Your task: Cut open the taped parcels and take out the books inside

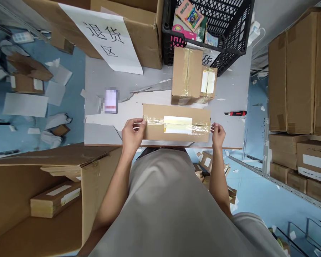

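Note:
A long cardboard box (155,133), banded with clear tape and bearing a white label (178,125), lies crosswise at the near edge of the table. My left hand (133,135) is closed at its left end, the thumb against the edge. At the opposite end, the curled fingers of my right hand (218,135) are pinched together against the box's short side; the exact contact is hard to see. Just behind stand a taller taped carton (186,76) and a smaller labelled carton (208,84). To the right lies a red and black utility knife (235,113).
A large carton with a handwritten sheet (109,41) and a black plastic crate (227,32) line the table's back. Left of me, an open carton (96,185) contains a long box (53,201). Stacked cartons (299,82) rise at right. A blurred phone-like object (111,101) lies on the table.

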`<state>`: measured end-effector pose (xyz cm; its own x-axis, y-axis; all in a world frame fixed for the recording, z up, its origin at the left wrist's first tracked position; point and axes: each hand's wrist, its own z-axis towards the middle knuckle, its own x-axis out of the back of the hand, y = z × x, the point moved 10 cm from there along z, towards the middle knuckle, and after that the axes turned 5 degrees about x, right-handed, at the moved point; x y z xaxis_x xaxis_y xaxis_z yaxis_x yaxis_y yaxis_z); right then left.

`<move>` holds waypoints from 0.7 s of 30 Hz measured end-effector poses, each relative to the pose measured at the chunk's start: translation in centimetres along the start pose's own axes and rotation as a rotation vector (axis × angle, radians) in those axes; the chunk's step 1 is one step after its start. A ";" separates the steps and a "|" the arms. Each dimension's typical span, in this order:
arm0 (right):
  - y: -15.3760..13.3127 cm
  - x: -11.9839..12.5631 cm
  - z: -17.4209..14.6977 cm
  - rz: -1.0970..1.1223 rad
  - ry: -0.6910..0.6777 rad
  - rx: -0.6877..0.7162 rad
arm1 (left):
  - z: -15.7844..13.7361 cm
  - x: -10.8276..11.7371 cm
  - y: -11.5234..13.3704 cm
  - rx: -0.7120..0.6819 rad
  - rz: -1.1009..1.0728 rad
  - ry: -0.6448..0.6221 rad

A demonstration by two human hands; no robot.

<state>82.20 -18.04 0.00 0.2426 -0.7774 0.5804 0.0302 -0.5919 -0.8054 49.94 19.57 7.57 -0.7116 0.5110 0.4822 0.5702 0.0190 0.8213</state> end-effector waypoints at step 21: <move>-10.5 0.1 -6.6 -0.061 -0.125 0.008 | -0.9 -0.5 -0.7 0.111 -0.076 0.221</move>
<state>75.47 -13.31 9.28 0.3593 -0.7071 0.6090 0.0560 -0.6351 -0.7704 49.54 18.52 7.03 -0.8195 0.3047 0.4854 0.5447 0.1507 0.8250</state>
